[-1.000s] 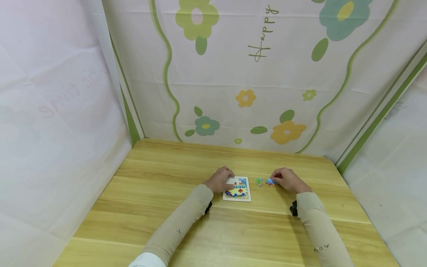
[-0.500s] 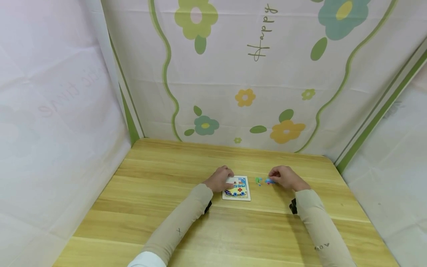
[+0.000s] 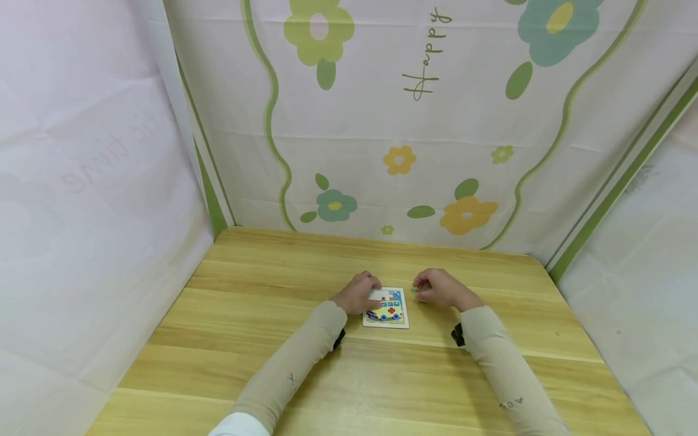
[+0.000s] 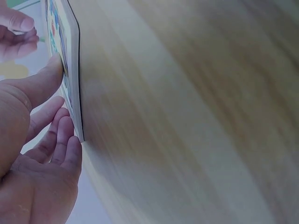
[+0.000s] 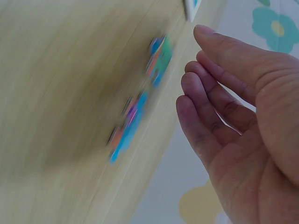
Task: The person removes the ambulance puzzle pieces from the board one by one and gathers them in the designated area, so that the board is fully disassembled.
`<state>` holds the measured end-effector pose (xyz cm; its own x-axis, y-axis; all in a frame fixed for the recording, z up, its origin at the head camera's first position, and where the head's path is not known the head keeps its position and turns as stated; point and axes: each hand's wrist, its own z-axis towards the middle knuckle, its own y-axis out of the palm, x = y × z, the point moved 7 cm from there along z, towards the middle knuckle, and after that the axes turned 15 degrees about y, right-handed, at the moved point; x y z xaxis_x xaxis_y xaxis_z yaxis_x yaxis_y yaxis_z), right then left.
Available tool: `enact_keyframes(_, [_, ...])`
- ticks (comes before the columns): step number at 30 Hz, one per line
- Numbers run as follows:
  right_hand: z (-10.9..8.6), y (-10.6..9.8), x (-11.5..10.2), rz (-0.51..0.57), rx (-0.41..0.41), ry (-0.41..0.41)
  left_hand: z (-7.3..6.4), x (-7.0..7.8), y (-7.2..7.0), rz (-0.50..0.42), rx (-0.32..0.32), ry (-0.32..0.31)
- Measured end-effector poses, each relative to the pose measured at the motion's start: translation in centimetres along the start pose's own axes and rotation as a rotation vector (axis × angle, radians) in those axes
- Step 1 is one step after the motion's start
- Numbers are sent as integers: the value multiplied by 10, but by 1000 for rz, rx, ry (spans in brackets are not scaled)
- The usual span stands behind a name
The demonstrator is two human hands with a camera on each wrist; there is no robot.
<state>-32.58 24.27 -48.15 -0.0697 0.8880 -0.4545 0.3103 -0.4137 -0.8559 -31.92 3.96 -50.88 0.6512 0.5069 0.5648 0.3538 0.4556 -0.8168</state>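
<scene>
A small puzzle board (image 3: 386,326) with a white frame and a yellow ambulance picture lies flat on the table. My left hand (image 3: 357,293) holds its left side. In the left wrist view the thumb (image 4: 46,81) presses on the picture face and the fingertips rest along the board's edge. To the right of the board hovers my right hand (image 3: 440,287), fingers loosely bent with nothing between them. The right wrist view shows a green puzzle piece (image 5: 162,57) and a blue and purple puzzle piece (image 5: 131,122) on the table, apart from that hand. In the head view the right hand mostly hides them.
The wooden table (image 3: 305,266) runs back to a white cloth wall (image 3: 349,145) printed with flowers. More cloth walls stand at the left and right. A dark wrist device (image 3: 458,334) sits under the right sleeve.
My right hand has left the blue puzzle piece and moved left, over the pieces and closer to the board. The left hand and the board stay where they were.
</scene>
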Motion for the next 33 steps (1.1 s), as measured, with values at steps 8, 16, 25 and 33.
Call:
enact_keyframes(8, [11,14,-28,-27,-37,-37,1,0,0,6,-11,-14])
enact_keyframes(16, [14,27,-42,-104,-59,-88,1,2,1,29,-18,-6])
enact_keyframes(25, [16,28,-47,-136,-56,-95,2,3,-2,57,-28,5])
enact_keyframes(33, [17,29,-52,-159,-59,-97,4,1,-2,75,-52,3])
